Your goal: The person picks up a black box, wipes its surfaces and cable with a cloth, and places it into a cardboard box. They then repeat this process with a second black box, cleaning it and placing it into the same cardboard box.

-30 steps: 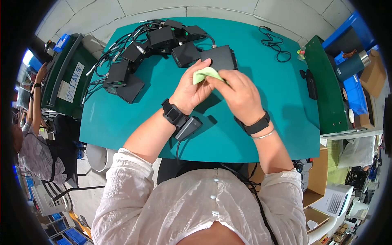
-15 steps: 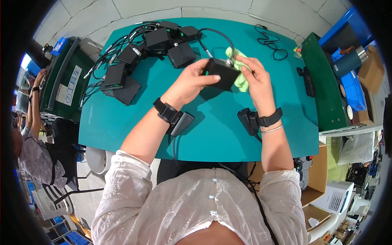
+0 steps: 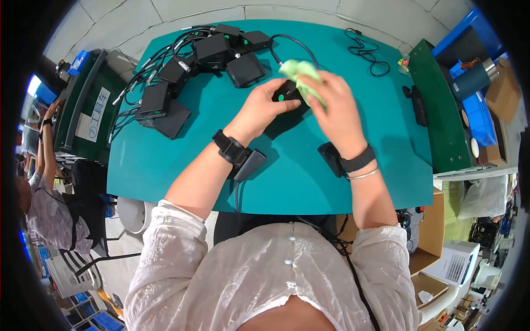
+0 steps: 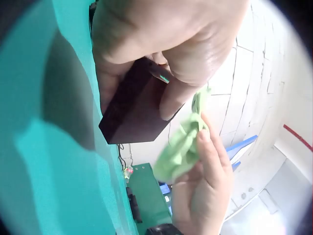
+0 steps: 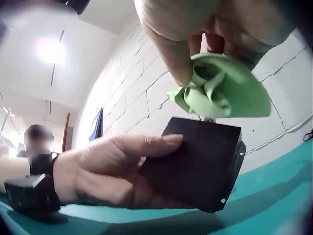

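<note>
My left hand (image 3: 256, 113) grips a flat black box (image 5: 198, 159) above the table, with the thumb on its broad face. The box has a side flange with small holes and a green dot on one end. A pale green cloth (image 3: 301, 74) is bunched between the thumb and fingers of my right hand (image 3: 339, 113). In the right wrist view the cloth hangs right over the box's connector end, hiding most of the connector. A black cable (image 3: 298, 39) arcs behind the cloth.
Several similar black boxes (image 3: 212, 49) with cables cluster at the back left of the green table (image 3: 221, 193). A coiled black cable (image 3: 367, 52) lies at the back right. Green cabinets (image 3: 441, 121) flank both sides. Another person's arm (image 3: 51, 118) shows at far left.
A second ago the cloth was between both hands and a box lay on the table behind. The left hand now holds a box up, turned since, and the right hand's cloth has moved over its cable end.
</note>
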`<state>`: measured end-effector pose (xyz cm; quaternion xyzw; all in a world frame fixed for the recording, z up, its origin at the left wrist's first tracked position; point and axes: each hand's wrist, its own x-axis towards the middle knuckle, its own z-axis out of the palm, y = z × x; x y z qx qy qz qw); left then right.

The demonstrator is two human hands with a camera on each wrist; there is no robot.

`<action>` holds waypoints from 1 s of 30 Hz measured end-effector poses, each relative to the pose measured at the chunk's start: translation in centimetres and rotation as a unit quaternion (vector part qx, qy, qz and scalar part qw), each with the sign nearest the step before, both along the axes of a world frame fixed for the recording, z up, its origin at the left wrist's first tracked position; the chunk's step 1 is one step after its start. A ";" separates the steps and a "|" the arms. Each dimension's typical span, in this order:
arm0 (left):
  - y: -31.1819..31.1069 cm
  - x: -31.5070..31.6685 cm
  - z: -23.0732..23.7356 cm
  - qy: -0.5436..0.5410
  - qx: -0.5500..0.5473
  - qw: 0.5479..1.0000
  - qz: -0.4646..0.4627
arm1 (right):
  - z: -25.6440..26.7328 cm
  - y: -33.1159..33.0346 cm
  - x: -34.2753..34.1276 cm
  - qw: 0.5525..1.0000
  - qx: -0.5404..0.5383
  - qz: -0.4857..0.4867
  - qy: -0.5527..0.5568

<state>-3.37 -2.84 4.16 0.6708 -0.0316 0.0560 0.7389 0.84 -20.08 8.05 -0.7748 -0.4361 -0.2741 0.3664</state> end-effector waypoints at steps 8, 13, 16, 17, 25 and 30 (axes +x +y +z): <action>-0.2 -0.4 0.4 -0.025 -0.101 0.993 -0.053 | -0.3 -0.2 -0.2 0.986 0.001 0.140 0.091; 0.9 -0.3 1.4 0.049 -0.160 0.986 -0.012 | -2.2 -4.7 5.3 0.944 0.095 -0.077 0.305; 1.0 -0.2 1.5 0.057 -0.177 0.982 -0.033 | -5.6 -5.1 7.7 0.984 -0.002 -0.116 0.134; 0.9 -0.1 1.2 0.051 -0.154 0.984 -0.069 | -2.7 -3.9 5.5 0.936 0.078 0.020 0.343; 0.3 -1.0 2.8 0.076 -0.095 0.978 -0.167 | -1.2 -4.6 4.8 0.621 0.331 0.262 0.660; 1.6 -0.7 2.7 0.091 -0.185 0.972 -0.113 | -1.4 -7.6 7.1 0.564 0.510 0.310 0.571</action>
